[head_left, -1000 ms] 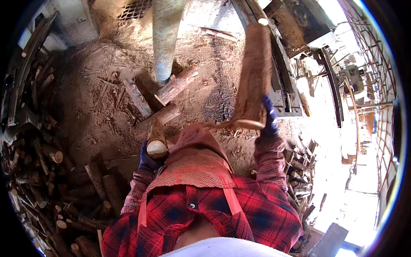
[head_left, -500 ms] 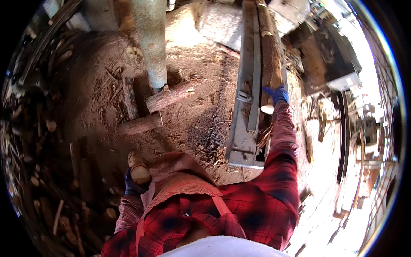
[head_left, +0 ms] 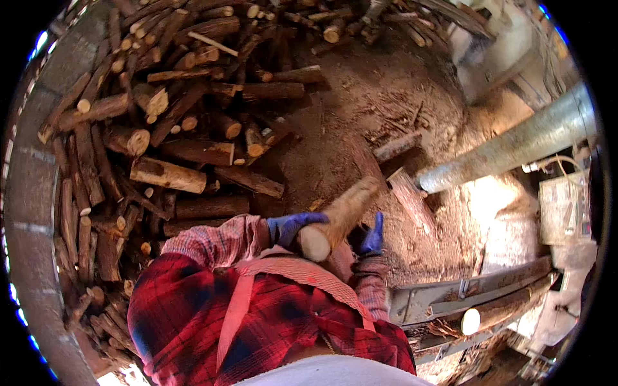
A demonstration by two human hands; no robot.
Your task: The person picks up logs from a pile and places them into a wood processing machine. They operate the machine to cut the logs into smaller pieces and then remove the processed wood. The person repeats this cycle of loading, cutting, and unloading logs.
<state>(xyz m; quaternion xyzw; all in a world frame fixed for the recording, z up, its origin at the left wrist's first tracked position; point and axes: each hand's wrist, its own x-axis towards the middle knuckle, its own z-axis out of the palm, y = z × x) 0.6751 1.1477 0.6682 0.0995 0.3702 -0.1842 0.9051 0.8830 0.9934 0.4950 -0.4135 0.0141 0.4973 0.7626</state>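
Note:
A peeled, pale-brown log point(head_left: 351, 204) lies slantwise in front of my apron, its round cut end toward me. My left hand point(head_left: 291, 226), in a blue-purple glove, grips its near end from the left, fingers reaching onto the bark. On the log's other side is my right hand point(head_left: 370, 238), gloved alike, with the thumb sticking up and apart. Its other fingers are partly hidden, and it seems not to be closed round the log. At the lower right, another log point(head_left: 508, 309) rests in a long metal trough point(head_left: 425, 302), away from both hands.
A big pile of logs point(head_left: 193, 151) fills the left and far left. Beyond my hands, several logs point(head_left: 412, 199) lie on the dirt floor beside a thick metal pipe point(head_left: 515, 141). A grey wall edge point(head_left: 29, 225) curves along the far left.
My view has turned left toward the log pile. My right hand has left the log in the trough and come beside the log that my left hand holds. That log now lies in front of me.

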